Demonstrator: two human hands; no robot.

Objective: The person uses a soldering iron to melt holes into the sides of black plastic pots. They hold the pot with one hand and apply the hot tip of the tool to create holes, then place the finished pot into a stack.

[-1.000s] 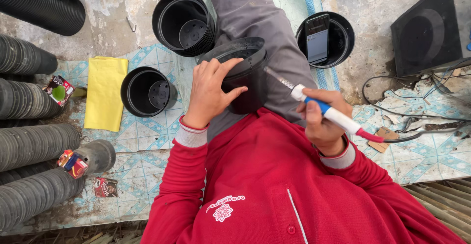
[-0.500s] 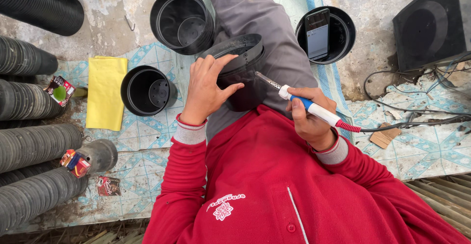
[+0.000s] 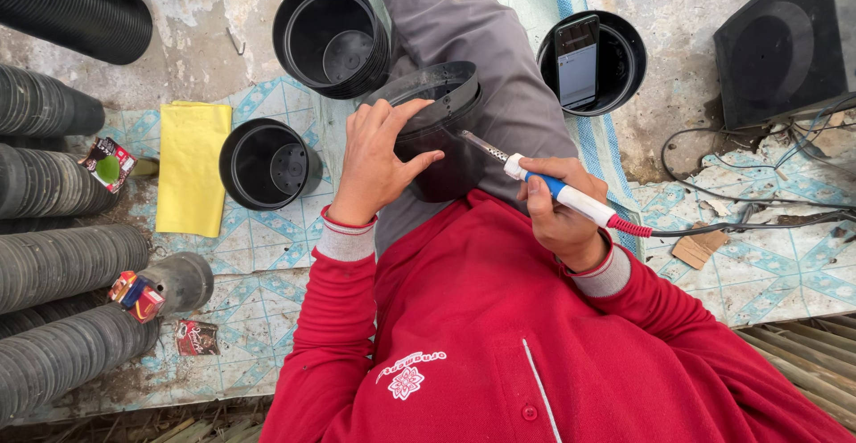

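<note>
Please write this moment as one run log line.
left hand: holds pot | right hand: holds soldering iron | tip at pot wall

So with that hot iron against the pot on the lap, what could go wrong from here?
1. The soldering iron tip touches the black pot close to the left hand; a slip could burn its fingers.
2. The pot rests on the grey trouser leg, so melted plastic might drip there.
3. The cord trails across the floor and could snag.

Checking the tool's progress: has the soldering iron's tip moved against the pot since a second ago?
Yes. The soldering iron in the right hand moved left; its tip now touches the black pot on the lap.
</note>
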